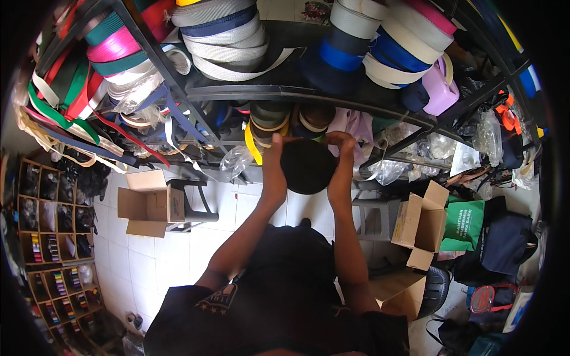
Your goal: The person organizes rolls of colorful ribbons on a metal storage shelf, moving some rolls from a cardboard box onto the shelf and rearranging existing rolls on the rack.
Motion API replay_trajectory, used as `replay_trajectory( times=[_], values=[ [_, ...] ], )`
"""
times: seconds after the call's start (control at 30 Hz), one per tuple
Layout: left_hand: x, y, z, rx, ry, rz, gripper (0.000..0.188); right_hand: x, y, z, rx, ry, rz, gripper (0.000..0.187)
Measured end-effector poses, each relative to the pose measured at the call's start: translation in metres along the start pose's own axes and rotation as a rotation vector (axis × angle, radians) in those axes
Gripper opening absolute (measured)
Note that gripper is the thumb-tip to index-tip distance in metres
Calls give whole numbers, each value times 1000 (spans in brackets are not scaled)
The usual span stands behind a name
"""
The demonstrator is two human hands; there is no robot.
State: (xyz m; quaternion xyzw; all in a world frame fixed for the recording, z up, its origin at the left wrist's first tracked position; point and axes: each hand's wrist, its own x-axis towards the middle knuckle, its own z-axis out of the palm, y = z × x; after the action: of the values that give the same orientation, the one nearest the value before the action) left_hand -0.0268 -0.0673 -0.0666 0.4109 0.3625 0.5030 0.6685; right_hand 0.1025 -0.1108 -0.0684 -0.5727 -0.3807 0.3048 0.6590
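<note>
A black, round, flat-faced roll [309, 166], perhaps of coiled strap, is held up in front of the person's body, just before the lower level of a black metal rack [255, 92]. The left hand [274, 172] and right hand [341, 169] grip it between them, pressed to opposite sides. It looks too broad for one palm, so the two-sided hold probably balances it and stops any coils slipping. Both forearms reach forward from the body and converge slightly, wrists near the roll's lower edge, fingers pointing away; some fingertips are hidden behind it.

Above, white and navy woven webbing rolls [222, 41] lie stacked flat, likely so they stay wound. To the left, an open brown cardboard box [148, 203] rests by a dark plastic stool [200, 204], its flaps spread outward.
</note>
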Motion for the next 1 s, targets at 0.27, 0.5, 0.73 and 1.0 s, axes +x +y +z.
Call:
replay_trajectory(
  times=[0.27,0.5,0.73,1.0],
  values=[
    [5,13,-8,-172,150,-80,73,-18,-20,6,-210,-277,-252,100],
    [-10,44,-16,139,-351,-88,77,-15,-22,0,-54,-234,-281,105],
    [-9,58,-22,209,-439,12,90,-6,-14,-9,49,-255,-300,106],
    [-5,105,-23,564,-520,415,104,16,-48,-5,152,-415,-399,105]
  ],
)
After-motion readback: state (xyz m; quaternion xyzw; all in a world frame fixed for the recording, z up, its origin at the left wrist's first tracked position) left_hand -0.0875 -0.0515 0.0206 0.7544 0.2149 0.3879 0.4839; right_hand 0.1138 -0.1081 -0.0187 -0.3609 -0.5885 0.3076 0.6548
